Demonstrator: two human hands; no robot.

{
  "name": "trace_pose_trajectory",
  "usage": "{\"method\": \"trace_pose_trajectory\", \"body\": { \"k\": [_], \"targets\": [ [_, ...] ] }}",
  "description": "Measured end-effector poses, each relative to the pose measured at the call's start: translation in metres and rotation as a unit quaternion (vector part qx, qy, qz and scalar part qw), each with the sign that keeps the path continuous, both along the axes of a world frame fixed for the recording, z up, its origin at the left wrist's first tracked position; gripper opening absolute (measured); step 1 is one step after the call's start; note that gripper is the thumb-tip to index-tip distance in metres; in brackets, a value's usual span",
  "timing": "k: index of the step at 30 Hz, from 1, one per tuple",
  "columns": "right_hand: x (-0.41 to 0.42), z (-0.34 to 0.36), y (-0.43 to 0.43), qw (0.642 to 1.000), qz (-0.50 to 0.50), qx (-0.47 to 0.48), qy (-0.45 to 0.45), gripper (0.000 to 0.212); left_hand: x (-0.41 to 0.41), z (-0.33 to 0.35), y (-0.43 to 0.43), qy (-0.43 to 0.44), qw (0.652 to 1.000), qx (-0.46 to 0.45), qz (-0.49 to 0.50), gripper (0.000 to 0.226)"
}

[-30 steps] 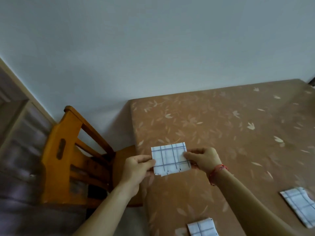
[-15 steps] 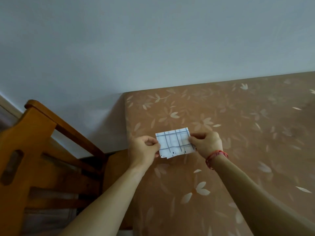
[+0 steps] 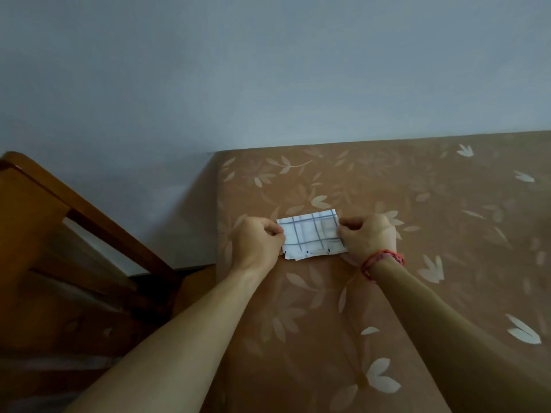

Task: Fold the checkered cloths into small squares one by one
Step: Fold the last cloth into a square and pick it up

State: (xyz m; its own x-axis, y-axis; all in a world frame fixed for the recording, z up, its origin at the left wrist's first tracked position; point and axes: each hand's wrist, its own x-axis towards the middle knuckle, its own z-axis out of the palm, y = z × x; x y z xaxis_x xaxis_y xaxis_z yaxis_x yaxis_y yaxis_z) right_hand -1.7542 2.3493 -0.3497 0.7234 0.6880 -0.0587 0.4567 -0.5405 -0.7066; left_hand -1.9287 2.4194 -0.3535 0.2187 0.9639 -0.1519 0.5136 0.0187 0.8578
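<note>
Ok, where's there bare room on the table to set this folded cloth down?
Bare tablecloth lies right of the right hand, and between the checkered cloth and the wall. It's tight by the left hand, near the tablecloth's edge and the wooden chair.

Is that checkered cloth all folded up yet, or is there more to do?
Nearly. The white cloth with blue checks is already folded into a small layered rectangle; stacked edges show along its near side. The left hand and right hand pinch its short ends over the brown leaf-patterned table cover. It is wider than tall, so probably one more fold makes it square.
</note>
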Motion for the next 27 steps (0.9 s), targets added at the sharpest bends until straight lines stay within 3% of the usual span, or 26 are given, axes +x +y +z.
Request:
{"method": "trace_pose_trajectory", "body": {
  "k": [5, 7, 11, 14, 18, 22, 24, 27],
  "targets": [
    [0.0, 0.0, 0.0, 0.998, 0.024, -0.016, -0.052, 0.017, 0.001, 0.006, -0.001, 0.072, 0.995, 0.05, -0.051, 0.014],
    [0.001, -0.002, 0.0, 0.997, 0.029, -0.018, -0.062, 0.017, 0.0, 0.009, -0.001, 0.121, 0.984, 0.113, -0.065, 0.015],
    [-0.004, 0.001, 0.0, 0.978, 0.095, 0.038, -0.184, 0.016, 0.006, 0.01, 0.001, 0.157, 0.938, 0.269, -0.149, 0.031],
    [-0.021, 0.003, 0.006, 0.948, 0.203, 0.07, -0.236, 0.04, 0.015, 0.001, -0.001, 0.21, 0.894, 0.3, -0.258, 0.047],
    [-0.034, -0.016, 0.012, 0.889, 0.378, -0.017, -0.257, 0.07, 0.012, -0.021, -0.005, 0.257, 0.866, 0.292, -0.314, 0.055],
    [-0.032, -0.026, 0.006, 0.881, 0.402, -0.085, -0.233, 0.09, 0.008, -0.032, -0.007, 0.27, 0.858, 0.306, -0.311, 0.065],
    [-0.028, -0.026, 0.006, 0.874, 0.4, -0.115, -0.251, 0.088, 0.006, -0.033, -0.007, 0.279, 0.856, 0.306, -0.309, 0.057],
    [-0.013, -0.025, 0.001, 0.868, 0.373, -0.173, -0.28, 0.068, 0.004, -0.03, -0.006, 0.297, 0.851, 0.3, -0.313, 0.053]
  ]
}}
